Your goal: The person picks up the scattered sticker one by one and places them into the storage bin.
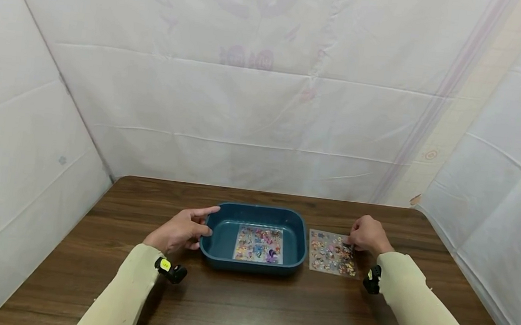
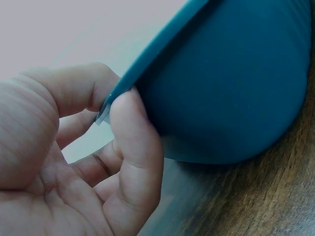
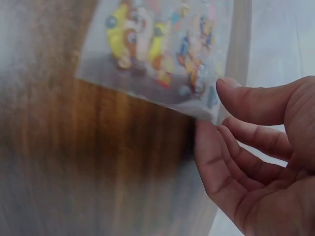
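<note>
A blue plastic tub [image 1: 254, 268] stands on the table, its left rim pinched by my left hand [image 1: 180, 230]. In the left wrist view, the thumb and a curled finger lie on either side of the tub's rim [image 2: 152, 56]. Inside the tub lies a clear sheet of colourful cartoon stickers [image 1: 259, 244]. To the tub's right is a second sticker sheet [image 1: 331, 253], and my right hand [image 1: 369, 234] pinches it by its right edge. The right wrist view shows a corner of this sheet [image 3: 162, 64] between thumb and fingers, slightly blurred.
The dark wooden table [image 1: 245, 309] reaches back to a white cloth wall [image 1: 246, 113], with cloth at both sides too. A wrist camera [image 1: 172, 269] is strapped to the left wrist, another camera [image 1: 372, 280] to the right.
</note>
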Demonstrator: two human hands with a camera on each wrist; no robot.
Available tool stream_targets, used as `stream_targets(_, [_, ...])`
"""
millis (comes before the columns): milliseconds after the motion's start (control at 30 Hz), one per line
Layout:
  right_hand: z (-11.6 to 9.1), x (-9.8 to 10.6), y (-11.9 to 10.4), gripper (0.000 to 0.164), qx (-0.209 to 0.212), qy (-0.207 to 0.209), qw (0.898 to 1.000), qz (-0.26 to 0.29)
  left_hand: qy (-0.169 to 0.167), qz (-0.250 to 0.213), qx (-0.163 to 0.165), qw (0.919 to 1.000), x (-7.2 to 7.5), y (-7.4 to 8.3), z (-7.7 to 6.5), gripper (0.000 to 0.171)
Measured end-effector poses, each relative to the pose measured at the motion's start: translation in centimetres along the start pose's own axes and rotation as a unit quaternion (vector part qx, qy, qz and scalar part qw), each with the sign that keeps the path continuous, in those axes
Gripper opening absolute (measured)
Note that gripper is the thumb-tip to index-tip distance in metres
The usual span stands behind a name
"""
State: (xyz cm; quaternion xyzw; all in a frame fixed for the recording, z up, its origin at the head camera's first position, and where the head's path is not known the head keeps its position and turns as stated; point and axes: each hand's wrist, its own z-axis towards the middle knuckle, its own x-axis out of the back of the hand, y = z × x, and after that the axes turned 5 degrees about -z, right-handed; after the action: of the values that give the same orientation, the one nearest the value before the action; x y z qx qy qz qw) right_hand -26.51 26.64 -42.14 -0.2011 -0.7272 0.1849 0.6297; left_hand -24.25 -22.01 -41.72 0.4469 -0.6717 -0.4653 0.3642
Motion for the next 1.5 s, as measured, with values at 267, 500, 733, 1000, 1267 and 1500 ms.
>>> stream_targets(267, [0.5, -0.5, -0.3, 0.040, -0.007, 0.001, 1.000, -0.029, 0.007, 0.004, 0.001, 1.0000, 0.0, 0.0, -0.2, 0.072])
stream_targets(500, [0.4, -0.6, -0.4, 0.035, -0.024, -0.023, 0.999, -0.041, 0.004, 0.002, 0.002, 1.0000, -0.2, -0.1, 0.0, 0.073])
stream_targets(733, [0.5, -0.9, -0.5, 0.027, -0.014, -0.029, 0.998, -0.046, 0.013, 0.003, 0.011, 0.9999, -0.1, -0.2, -0.2, 0.073])
stream_targets(1000, [0.8, -0.8, 0.1, 0.025, 0.023, -0.026, 0.999, -0.028, 0.012, 0.007, 0.010, 0.9999, 0.1, -0.1, -0.4, 0.074])
stream_targets(1267, [0.9, -0.6, 0.6, 0.028, 0.022, -0.027, 0.999, 0.012, 0.015, 0.014, 0.011, 0.9997, -0.1, 0.2, -0.2, 0.074])
stream_targets(1500, [0.7, -0.3, 0.4, 0.022, 0.028, -0.013, 0.999, -0.026, 0.006, 0.016, 0.008, 0.9998, -0.1, 0.4, -0.1, 0.074])
